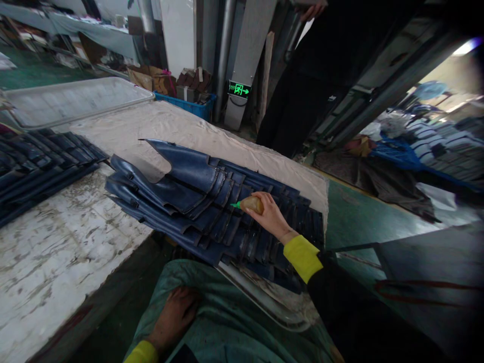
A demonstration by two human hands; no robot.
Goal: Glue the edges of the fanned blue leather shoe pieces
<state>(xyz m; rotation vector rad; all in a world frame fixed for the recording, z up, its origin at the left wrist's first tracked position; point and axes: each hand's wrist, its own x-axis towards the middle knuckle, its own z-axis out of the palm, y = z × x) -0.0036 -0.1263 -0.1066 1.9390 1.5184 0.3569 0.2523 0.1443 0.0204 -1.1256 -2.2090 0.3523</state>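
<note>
My right hand (270, 214) is wrapped round a small amber squeeze bottle (252, 204) with a green nozzle. The nozzle points left, just over a layered stack of dark blue leather-like pieces (196, 181). Those pieces overlap in steps, and shiny wet-looking strips run along several of their edges. I cannot tell whether the tip touches them. One piece at the top left of the stack curls upward around a notch. Low in the view, my left hand (177, 312) lies on the green apron (215, 322) over my lap, its fingers loosely laid out and holding nothing.
More blue pieces (38, 166) lie in a stack on the stained white tabletop (75, 232) at left. Behind are a pale tray (79, 103) and a blue crate (189, 105). A person in dark clothes (298, 85) stands across the table. A metal edge (260, 297) borders my lap.
</note>
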